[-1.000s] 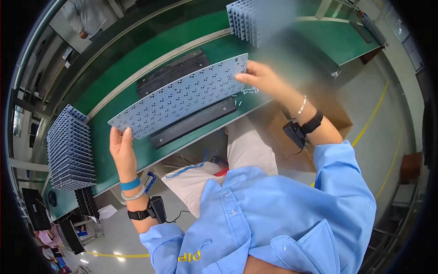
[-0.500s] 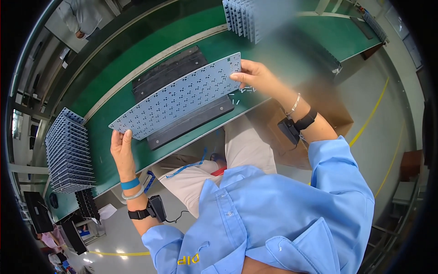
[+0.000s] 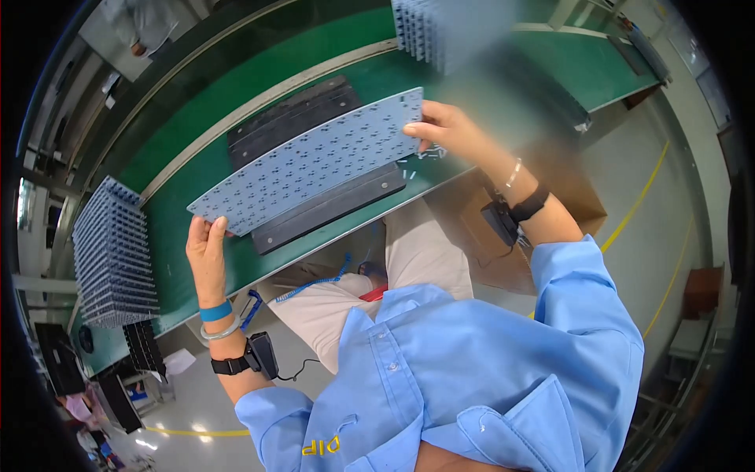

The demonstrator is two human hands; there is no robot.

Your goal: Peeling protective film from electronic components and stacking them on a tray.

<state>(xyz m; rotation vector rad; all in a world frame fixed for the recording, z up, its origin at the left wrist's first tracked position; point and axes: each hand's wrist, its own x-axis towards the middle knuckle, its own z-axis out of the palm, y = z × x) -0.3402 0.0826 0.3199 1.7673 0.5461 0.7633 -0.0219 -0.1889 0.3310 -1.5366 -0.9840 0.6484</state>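
Between my two hands I hold a long, light-blue circuit board [image 3: 311,157] dotted with rows of small dark marks. My left hand [image 3: 207,248] pinches its lower left corner, thumb in front. My right hand [image 3: 448,130] grips its right edge, thumb on the face and fingers behind. The board is tilted up over a black fixture with two bars. The far bar [image 3: 295,118] lies behind the board, and the near bar [image 3: 330,208] runs along its lower edge. Whether the board touches the fixture I cannot tell.
A tall stack of boards [image 3: 116,252] stands at the left beside a black rack [image 3: 144,350]. More upright boards [image 3: 421,35] are at the back. Small white pieces [image 3: 431,153] lie on the green bench [image 3: 177,267] near my right hand. A cardboard box [image 3: 503,252] sits below.
The board's right end and my right hand have shifted slightly right. My left hand has moved a little to the left and up. Both hands keep hold.
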